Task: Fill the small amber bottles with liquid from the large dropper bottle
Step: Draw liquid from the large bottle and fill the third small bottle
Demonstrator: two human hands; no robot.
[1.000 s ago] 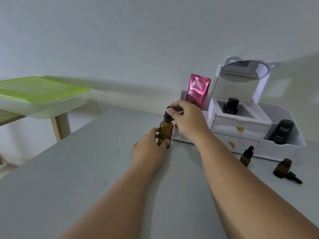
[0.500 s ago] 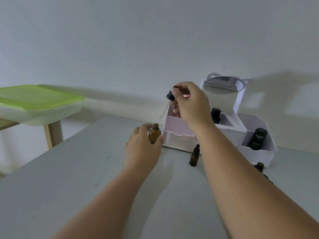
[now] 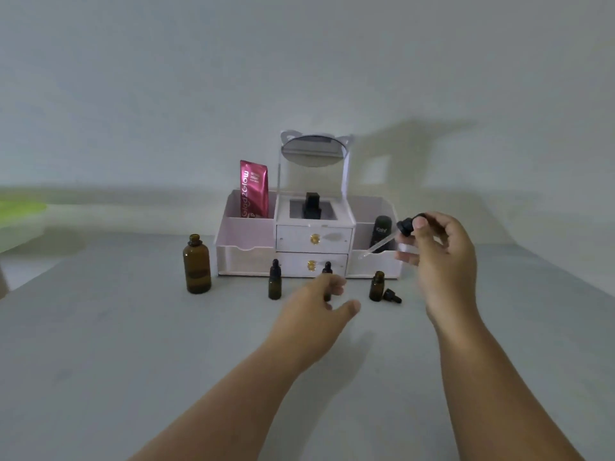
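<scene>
Starting at the far left, a green-lidded container point(image 3: 16, 211) shows at the frame's edge, beyond the grey worktop point(image 3: 100, 361). Next comes the large amber bottle point(image 3: 197, 266), upright on the worktop with its neck uncapped, just left of a white organiser point(image 3: 246, 257). A pink sachet point(image 3: 254, 189) stands in the organiser's left compartment, a round mirror point(image 3: 312, 151) rises over the middle one, which holds a black bottle point(image 3: 312, 206), and a black tube point(image 3: 381, 232) stands in the right one.

In front of the drawers a small amber bottle point(image 3: 275, 284) stands capped. Right of it a second small bottle point(image 3: 327, 268), also capped, is partly hidden by the left hand point(image 3: 319, 304). That hand is held out low over the worktop, its fingers point(image 3: 337, 284) loose and apart from the thumb (it is blurred, so contact with the bottle cannot be told).

Further right a third small bottle point(image 3: 377, 287) stands uncapped, with its loose cap point(image 3: 392, 296) lying just beside it on the worktop.

Above and to the right, the right hand point(image 3: 442, 257) pinches the black top of the dropper point(image 3: 382, 242) between thumb and fingers. The glass tube slants down to the left, its tip in the air in front of the organiser's right compartment, well apart from the large amber bottle.
</scene>
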